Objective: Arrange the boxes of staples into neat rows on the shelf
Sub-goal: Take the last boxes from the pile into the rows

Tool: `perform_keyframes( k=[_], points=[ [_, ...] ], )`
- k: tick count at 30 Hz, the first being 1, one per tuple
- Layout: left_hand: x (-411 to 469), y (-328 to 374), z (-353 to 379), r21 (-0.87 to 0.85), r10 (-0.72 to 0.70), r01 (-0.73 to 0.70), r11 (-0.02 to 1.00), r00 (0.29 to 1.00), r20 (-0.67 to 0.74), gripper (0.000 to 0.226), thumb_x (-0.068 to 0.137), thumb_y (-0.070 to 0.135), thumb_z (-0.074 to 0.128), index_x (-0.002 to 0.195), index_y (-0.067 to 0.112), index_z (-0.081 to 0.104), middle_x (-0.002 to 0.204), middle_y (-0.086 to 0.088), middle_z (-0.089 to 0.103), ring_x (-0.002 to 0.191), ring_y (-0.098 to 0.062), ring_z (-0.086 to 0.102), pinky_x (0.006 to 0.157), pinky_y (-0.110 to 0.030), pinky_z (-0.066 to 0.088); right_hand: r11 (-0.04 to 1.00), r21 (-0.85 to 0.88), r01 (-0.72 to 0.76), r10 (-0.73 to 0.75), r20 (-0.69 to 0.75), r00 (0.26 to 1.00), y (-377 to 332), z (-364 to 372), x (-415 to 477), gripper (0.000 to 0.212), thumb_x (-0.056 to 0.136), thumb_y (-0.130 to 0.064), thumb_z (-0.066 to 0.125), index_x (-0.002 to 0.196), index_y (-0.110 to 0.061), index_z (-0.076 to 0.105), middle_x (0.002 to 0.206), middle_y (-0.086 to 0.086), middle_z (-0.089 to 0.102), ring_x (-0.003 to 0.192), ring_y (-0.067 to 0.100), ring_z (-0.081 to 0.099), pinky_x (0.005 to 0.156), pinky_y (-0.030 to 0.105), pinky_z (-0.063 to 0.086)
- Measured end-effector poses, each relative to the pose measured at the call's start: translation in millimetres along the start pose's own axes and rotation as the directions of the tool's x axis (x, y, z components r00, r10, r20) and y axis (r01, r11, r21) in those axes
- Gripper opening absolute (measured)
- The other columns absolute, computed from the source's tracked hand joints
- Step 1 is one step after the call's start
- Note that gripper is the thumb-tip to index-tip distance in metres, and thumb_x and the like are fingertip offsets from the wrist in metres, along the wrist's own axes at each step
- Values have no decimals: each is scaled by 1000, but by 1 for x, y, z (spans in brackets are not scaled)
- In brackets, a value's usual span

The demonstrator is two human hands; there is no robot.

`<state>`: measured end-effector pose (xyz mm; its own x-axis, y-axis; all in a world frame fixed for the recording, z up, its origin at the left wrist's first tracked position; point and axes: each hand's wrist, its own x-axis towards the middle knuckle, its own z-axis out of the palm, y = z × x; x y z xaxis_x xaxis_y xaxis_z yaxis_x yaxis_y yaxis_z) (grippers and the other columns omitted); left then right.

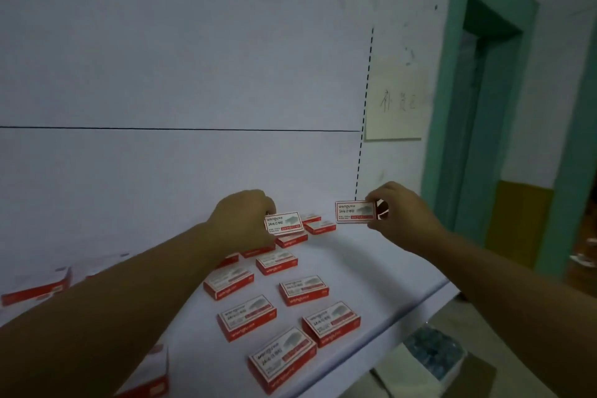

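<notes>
1. The wall (193,74) stands white behind everything, from 9 o'clock round to 1 o'clock.
2. The shelf (361,271) is a pale surface that runs from the near edge at 5 o'clock up to the wall.
3. Two bigger red-and-white cartons (35,287) lie on the shelf at 8 o'clock, blurred.
4. The boxes of staples (247,317) lie flat in two loose rows that run from 6 o'clock towards 12 o'clock. Some sit a little skewed.
5. The left hand (245,220) is at the far end of the rows. Its fingers curl round the left end of the left box (284,223) and pinch it.
6. The right hand (397,216) is at 3 o'clock of the left hand. Thumb and fingers pinch the right end of the right box (354,212).
7. Both held boxes are raised above the shelf with the printed face towards the person and the long axis running 9 to 3 o'clock. A clear gap lies between them.
8. The farthest flat boxes lie just below that gap. I judge that each hand is nearer its own side's row, so each box probably goes down there, turned to match its neighbours.
</notes>
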<state>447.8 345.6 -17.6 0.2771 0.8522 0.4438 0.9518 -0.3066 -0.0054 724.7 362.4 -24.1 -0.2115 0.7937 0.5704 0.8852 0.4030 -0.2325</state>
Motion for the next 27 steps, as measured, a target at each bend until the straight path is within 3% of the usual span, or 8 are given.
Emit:
perform_keyframes(
  k=[9, 13, 15, 18, 21, 24, 27],
  points=[
    [61, 9, 39, -58, -17, 26, 998, 990, 140, 43, 67, 47, 70, 102, 23, 62, 98, 5, 60, 86, -13, 55, 74, -32, 50, 995, -37, 93, -88, 123, 989, 40, 30, 51, 41, 71, -28, 77, 109, -24, 62, 107, -8, 59, 79, 7, 58, 73, 23, 53],
    [71, 15, 57, -92, -49, 70, 993, 976, 213, 43, 70, 44, 69, 106, 21, 62, 101, 4, 60, 88, -13, 53, 76, -30, 48, 991, 9, 130, -129, 176, 976, 57, 53, 74, 43, 70, -33, 77, 108, -26, 60, 100, -12, 55, 70, 3, 51, 64, 15, 40],
    [73, 20, 69, -71, -63, 83, 994, 965, 253, 43, 71, 41, 68, 109, 22, 61, 102, 5, 59, 88, -11, 51, 74, -26, 45, 989, 79, 123, -137, 203, 970, 69, 67, 83, 41, 69, -33, 79, 105, -27, 61, 94, -15, 52, 66, 3, 49, 58, 12, 34],
    [71, 25, 83, -51, -105, 133, 990, 922, 373, 38, 71, 40, 69, 103, 22, 63, 94, 6, 58, 84, -10, 52, 70, -22, 44, 968, 236, 84, -150, 276, 949, 92, 93, 89, 36, 68, -28, 80, 100, -25, 64, 93, -13, 58, 61, 6, 54, 53, 8, 36],
    [71, 29, 88, -37, -187, 229, 973, 871, 454, 34, 71, 42, 69, 100, 25, 65, 88, 10, 58, 80, -7, 54, 68, -20, 44, 937, 336, 97, -228, 376, 898, 111, 120, 88, 29, 73, -31, 75, 99, -26, 66, 98, -11, 63, 65, 1, 55, 57, 4, 38],
    [73, 31, 90, -34, -262, 311, 950, 849, 458, 34, 70, 41, 71, 100, 26, 66, 85, 12, 60, 76, -4, 54, 64, -19, 42, 880, 471, 64, -270, 383, 883, 121, 136, 91, 24, 75, -31, 73, 96, -36, 65, 93, -20, 61, 65, -10, 55, 59, 2, 36],
    [71, 33, 90, -11, -302, 344, 939, 838, 455, 33, 72, 39, 69, 99, 21, 68, 92, 2, 67, 80, -11, 58, 70, -25, 47, 816, 575, 58, -334, 386, 860, 125, 142, 97, 25, 74, -30, 75, 87, -45, 61, 82, -29, 59, 63, -16, 55, 56, 3, 39]
  ],
)
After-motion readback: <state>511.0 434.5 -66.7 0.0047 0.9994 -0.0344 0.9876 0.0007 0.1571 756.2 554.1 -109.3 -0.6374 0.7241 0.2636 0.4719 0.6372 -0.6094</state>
